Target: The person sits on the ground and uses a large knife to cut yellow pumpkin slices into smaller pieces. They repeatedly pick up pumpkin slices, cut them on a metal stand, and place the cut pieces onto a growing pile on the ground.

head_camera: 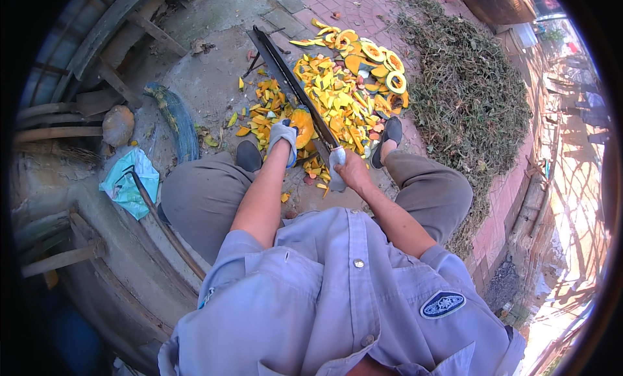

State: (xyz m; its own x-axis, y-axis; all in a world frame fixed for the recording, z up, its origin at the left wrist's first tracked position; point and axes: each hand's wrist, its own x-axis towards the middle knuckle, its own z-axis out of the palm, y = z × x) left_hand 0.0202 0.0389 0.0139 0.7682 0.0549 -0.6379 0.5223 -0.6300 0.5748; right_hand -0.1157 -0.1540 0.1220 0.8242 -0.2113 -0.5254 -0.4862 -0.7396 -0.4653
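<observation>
A long hinged lever chopper with a dark blade [311, 99] slants over the ground between my feet. My right hand [354, 172] is closed around its near handle, which is wrapped in pale cloth [337, 161]. On the blade's left side, my left hand [283, 136], in a grey work glove, holds a cut piece of orange pumpkin [303, 127] close against the chopper. Chopped yellow and orange pumpkin pieces [340, 96] lie heaped on the right of the blade, and a smaller scatter [267, 101] lies on the left. My left fingertips are partly hidden.
Sliced pumpkin rings [374, 51] lie beyond the heap. Dry cut vines [462, 74] are piled at the right. To the left are a long green squash [176, 120], a round tan pumpkin [118, 126], a turquoise plastic bag [138, 164] and a hooked stick [165, 227].
</observation>
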